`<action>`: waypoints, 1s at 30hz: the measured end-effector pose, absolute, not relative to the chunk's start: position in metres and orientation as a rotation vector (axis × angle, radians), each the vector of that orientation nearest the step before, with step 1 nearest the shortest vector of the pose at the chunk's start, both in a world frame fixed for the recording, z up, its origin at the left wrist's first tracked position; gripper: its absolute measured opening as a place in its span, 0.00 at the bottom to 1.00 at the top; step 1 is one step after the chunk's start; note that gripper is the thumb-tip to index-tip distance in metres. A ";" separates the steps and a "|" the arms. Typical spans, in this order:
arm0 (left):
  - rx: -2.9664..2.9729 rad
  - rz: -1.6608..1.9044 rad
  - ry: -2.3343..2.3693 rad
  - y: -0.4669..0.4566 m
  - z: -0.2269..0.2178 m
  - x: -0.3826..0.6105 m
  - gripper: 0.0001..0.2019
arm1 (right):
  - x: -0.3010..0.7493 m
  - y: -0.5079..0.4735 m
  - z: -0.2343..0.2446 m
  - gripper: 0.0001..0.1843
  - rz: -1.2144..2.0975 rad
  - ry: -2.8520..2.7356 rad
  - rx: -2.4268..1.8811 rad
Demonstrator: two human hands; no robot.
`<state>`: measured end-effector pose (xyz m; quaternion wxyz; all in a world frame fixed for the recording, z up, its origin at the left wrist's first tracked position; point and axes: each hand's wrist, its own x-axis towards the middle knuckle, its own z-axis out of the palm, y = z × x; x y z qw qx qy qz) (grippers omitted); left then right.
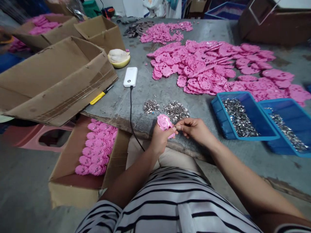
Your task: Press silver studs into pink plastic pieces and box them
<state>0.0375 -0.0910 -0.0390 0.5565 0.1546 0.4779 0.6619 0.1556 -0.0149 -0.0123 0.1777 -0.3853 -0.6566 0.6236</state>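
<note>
My left hand (160, 138) grips a small pink plastic piece (164, 122) at the near edge of the grey table (145, 97). My right hand (194, 129) pinches a tiny silvery metal part against that piece, fingers closed. Just beyond my hands lie two little heaps of the same metal parts (167, 109). A big spread of pink plastic pieces (209, 69) covers the far right of the table.
Two blue trays (220, 113) of metal parts sit at right. A white power bank (130, 76) with a black cable lies mid-table. A cardboard box (68, 186) with stacked pink pieces stands on the floor at left; more boxes (55, 77) sit behind.
</note>
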 end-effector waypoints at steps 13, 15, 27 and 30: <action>0.319 1.616 1.207 -0.089 -0.034 0.043 0.19 | 0.152 -0.018 -0.009 0.21 1.744 -1.797 -1.147; 0.307 1.629 1.210 -0.088 -0.034 0.043 0.20 | 0.152 -0.020 -0.013 0.22 1.731 -1.792 -1.154; 0.201 1.569 0.963 -0.088 -0.033 0.034 0.26 | 0.147 -0.020 -0.015 0.16 1.329 -2.026 -0.919; 0.149 1.559 0.976 -0.085 -0.031 0.034 0.27 | 0.145 -0.022 -0.015 0.13 1.326 -2.073 -0.931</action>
